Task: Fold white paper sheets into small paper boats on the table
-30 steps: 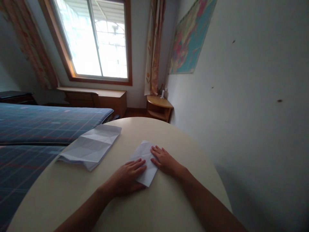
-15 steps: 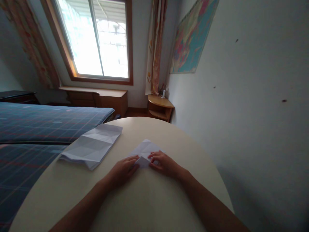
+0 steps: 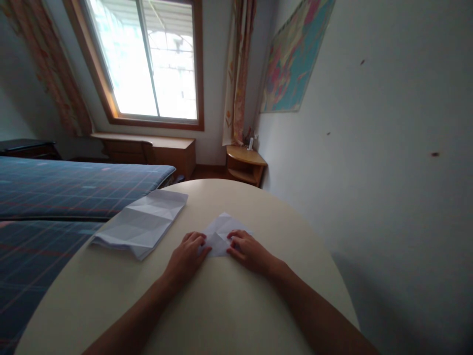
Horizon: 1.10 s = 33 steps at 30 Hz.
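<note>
A small folded sheet of white paper [image 3: 222, 226] lies on the round cream table [image 3: 221, 305], one corner pointing away from me. My left hand [image 3: 188, 252] is at its left side, fingers curled and the thumb at the near left edge. On the right side, my right hand [image 3: 247, 249] grips the paper between bent fingers and thumb. Creases run across the middle of the sheet between my hands. Parts of both side corners are hidden under my fingers.
A stack of larger creased white paper sheets [image 3: 144, 219] rests at the table's left edge. Beyond it is a plaid mattress [image 3: 74, 190]. A wooden corner shelf [image 3: 246, 157] stands past the far edge, and a white wall [image 3: 369, 207] rises on the right.
My left hand has shifted slightly left and away from the paper's middle. The near flap that stood up between my hands now looks flatter. My right hand has barely moved.
</note>
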{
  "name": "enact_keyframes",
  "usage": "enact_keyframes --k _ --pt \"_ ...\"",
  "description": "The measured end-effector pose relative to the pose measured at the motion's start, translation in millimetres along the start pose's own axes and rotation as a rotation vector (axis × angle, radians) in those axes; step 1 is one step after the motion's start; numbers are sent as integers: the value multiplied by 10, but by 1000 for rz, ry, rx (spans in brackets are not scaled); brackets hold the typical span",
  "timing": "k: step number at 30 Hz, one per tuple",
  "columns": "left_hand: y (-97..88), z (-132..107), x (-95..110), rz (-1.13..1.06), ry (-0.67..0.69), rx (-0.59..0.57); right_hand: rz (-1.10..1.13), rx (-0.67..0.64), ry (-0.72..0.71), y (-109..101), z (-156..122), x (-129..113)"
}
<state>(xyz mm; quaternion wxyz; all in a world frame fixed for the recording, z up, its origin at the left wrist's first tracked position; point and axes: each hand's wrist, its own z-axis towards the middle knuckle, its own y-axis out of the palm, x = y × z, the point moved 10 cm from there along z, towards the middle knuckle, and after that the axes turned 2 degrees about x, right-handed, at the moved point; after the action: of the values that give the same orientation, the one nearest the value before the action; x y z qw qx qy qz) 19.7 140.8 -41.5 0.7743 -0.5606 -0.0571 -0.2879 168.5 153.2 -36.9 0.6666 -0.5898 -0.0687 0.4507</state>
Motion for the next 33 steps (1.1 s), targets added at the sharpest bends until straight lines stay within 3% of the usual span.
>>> enact_keyframes --k 15,19,26,33 --pt "-103 -37 -26 189 -216 37 -126 44 146 22 -16 31" --pt "-136 -46 116 194 -135 84 -154 71 179 29 -22 45" --pt "221 -179 464 149 75 -87 -192 89 222 10 -29 95" --pt "413 -192 337 200 73 -192 -199 137 207 -30 -36 63"
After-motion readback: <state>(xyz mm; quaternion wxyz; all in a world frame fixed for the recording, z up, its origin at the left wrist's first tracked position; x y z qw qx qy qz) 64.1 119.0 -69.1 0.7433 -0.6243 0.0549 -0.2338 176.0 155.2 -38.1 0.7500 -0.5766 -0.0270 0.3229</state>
